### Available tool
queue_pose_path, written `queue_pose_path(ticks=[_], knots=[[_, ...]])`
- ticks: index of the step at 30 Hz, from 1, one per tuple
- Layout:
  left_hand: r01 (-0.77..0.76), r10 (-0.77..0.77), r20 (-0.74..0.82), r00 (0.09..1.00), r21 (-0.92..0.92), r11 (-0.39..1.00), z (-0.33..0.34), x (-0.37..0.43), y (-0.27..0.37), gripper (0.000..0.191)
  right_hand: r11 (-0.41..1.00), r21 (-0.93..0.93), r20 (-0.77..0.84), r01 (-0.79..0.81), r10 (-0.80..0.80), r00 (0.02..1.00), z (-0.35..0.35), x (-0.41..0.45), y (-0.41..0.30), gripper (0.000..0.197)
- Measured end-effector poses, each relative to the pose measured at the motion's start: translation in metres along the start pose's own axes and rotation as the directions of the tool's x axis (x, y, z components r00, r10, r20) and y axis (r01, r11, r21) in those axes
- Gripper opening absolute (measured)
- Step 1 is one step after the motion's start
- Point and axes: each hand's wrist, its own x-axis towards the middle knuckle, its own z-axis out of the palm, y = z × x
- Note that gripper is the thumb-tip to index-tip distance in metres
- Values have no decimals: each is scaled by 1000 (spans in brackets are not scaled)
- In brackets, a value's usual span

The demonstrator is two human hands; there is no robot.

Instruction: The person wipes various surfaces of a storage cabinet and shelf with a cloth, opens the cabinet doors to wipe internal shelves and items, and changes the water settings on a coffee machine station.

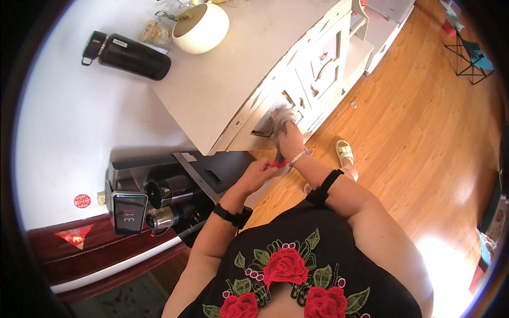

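My right hand [291, 141] grips a grey cloth [284, 116] in front of a white cabinet's door [264, 121]. Motion blurs the cloth's upper part, and I cannot tell whether it touches the door. Its lower end hangs under my right wrist and has a red section [279, 163]. My left hand [256, 175] pinches that red end between thumb and fingers. Both hands are below the cabinet's pale top [238, 71], near its front corner.
On the cabinet top stand a black bottle [133, 55], a glass jar [157, 33] and a cream bowl [201, 30]. To the left, a dark stand [216, 171] holds appliances, including a kettle [161, 218]. A small clear object [354, 105] lies on the wooden floor [401, 119], with a folding stool [475, 57] beyond.
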Motion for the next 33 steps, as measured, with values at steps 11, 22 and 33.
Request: queue_pose_path(ticks=[11,22,33], knots=[[-125,130,-8,991,-359,925,-3,15,56,16,749,512,235,-420,348,908,-19,57,-38,13],[-83,85,-15,996,-433,898,-8,-2,32,15,966,251,-23,54,-50,999,0,34,-47,10],[-67,58,-35,998,-411,909,-9,-45,-2,9,993,103,16,60,-62,998,31,-23,-51,16]])
